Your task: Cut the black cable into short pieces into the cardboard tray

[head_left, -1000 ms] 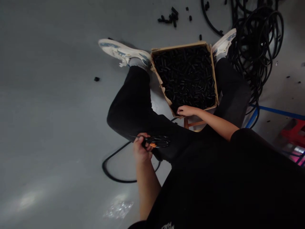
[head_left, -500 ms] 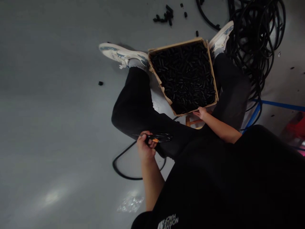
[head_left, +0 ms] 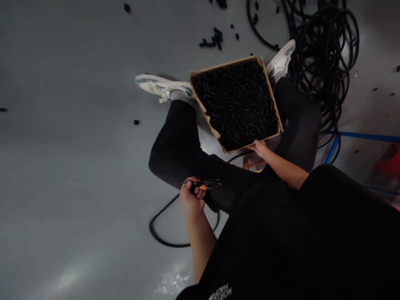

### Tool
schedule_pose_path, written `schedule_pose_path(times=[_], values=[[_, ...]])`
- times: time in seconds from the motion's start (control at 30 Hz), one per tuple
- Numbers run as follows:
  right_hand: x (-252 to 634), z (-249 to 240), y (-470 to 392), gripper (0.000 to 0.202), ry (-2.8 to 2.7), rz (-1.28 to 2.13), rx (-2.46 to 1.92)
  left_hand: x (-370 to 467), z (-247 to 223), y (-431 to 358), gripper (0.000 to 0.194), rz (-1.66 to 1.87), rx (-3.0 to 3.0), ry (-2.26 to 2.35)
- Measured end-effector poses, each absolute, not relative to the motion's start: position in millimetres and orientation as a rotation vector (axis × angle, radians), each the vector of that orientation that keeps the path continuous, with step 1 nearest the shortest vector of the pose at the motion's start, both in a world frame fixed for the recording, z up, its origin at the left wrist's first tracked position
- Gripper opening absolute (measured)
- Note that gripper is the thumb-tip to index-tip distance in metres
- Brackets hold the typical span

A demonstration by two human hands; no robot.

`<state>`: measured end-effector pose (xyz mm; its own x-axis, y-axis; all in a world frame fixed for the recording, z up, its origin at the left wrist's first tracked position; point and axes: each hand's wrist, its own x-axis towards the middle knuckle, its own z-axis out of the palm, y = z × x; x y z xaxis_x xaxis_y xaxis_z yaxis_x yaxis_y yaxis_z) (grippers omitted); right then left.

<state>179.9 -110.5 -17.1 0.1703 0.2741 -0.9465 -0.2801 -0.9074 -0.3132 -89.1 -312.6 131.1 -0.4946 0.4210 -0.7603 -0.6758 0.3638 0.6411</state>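
Observation:
My left hand (head_left: 192, 196) is closed around a thin black looped thing with an orange part (head_left: 212, 183), held over my left thigh; its exact kind is not clear in the dim light. At the near edge of an open cardboard box (head_left: 215, 134), my right hand (head_left: 259, 148) grips the wall, with some fingers hidden. Short black tube-like pieces (head_left: 239, 102) fill much of the box, lying in all directions. The box sits between my lower legs, its left rim torn.
Coiled black hose or cable (head_left: 331, 62) lies at the upper right. Loose black pieces (head_left: 215, 38) are scattered beyond the box. A wooden stool part (head_left: 250, 163), blue floor tape (head_left: 368, 136) and clear plastic (head_left: 173, 282) also show.
The view has shifted, so more floor shows at the top. Both hands keep the same holds, and the box stays by my right hand.

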Motion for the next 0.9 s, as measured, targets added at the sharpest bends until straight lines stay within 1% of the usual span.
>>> schedule_pose_path(times=[0.23, 0.47, 0.6, 0.8, 0.9], values=[[178, -1, -99, 0.018, -0.064, 1.767, -2.081, -89, 126, -315, 0.040, 1.364, -0.231, 1.603], [171, 12, -97, 0.021, -0.077, 1.767, -2.055, -89, 125, -314, 0.038, 1.370, -0.193, 1.583], [174, 19, -102, 0.021, -0.104, 1.729, -2.114, -89, 125, -310, 0.035, 1.377, -0.198, 1.576], [173, 21, -97, 0.017, -0.155, 1.755, -2.061, -95, 116, -314, 0.035, 1.356, -0.175, 1.572], [169, 23, -101, 0.021, -0.186, 1.757, -2.049, -95, 116, -314, 0.034, 1.344, -0.201, 1.578]])
